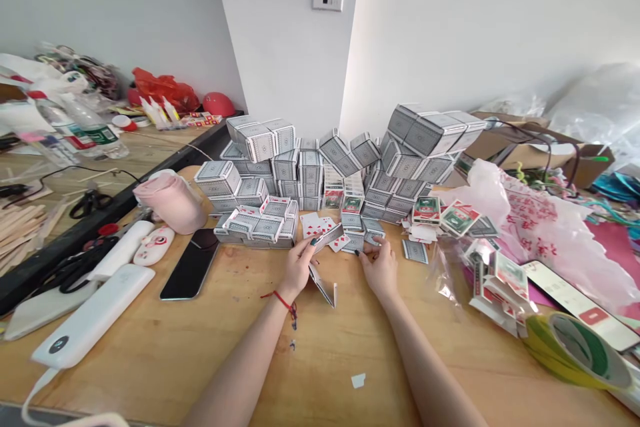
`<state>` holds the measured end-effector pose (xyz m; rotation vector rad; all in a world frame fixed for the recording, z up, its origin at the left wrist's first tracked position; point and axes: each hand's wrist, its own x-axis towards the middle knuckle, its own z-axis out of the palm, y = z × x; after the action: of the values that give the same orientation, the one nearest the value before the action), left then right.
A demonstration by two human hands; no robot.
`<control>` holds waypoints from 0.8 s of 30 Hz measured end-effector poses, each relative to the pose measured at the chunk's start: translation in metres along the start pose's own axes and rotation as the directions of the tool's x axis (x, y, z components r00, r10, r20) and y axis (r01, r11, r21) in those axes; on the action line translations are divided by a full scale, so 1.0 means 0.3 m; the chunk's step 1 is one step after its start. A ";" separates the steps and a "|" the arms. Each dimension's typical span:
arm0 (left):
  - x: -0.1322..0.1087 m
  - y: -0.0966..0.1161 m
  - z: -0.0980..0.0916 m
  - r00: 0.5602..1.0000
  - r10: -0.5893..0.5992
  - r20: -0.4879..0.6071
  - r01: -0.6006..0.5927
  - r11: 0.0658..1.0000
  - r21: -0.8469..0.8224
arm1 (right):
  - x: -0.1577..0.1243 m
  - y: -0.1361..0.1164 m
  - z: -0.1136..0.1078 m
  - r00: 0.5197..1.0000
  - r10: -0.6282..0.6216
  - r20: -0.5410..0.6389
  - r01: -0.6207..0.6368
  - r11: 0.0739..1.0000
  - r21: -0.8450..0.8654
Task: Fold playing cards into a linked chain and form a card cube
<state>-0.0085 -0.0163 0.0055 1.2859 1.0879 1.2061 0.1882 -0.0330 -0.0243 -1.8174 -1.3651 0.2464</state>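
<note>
Past a paper scrap (358,381) toward the desk's front edge, left hand (299,265) pinches a card piece (329,237) by one end, probably leaving the other free; right hand (380,270) curls beside grey-backed cards (373,229), grip unclear; stacked card blocks (286,165) line the far edge.

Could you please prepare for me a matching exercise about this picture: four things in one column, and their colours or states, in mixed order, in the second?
1. Left hand
2. Right hand
3. Tape roll
4. Power bank

A. White, with a cable at one end
B. Bare wrist, fingers at a grey-backed card
C. Yellow and green
D. Red bracelet on the wrist

Pairs: 1-D, 2-B, 3-C, 4-A
</note>
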 end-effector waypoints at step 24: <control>-0.011 0.005 0.001 0.938 0.267 0.221 -0.321 0.912 0.257 | 0.026 0.010 0.002 0.980 0.192 -0.043 -0.174 0.946 0.274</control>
<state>-0.0085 -0.0197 0.0068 1.8049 0.9837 1.1469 0.1931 -0.0261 -0.0244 -1.7059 -1.0584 0.4419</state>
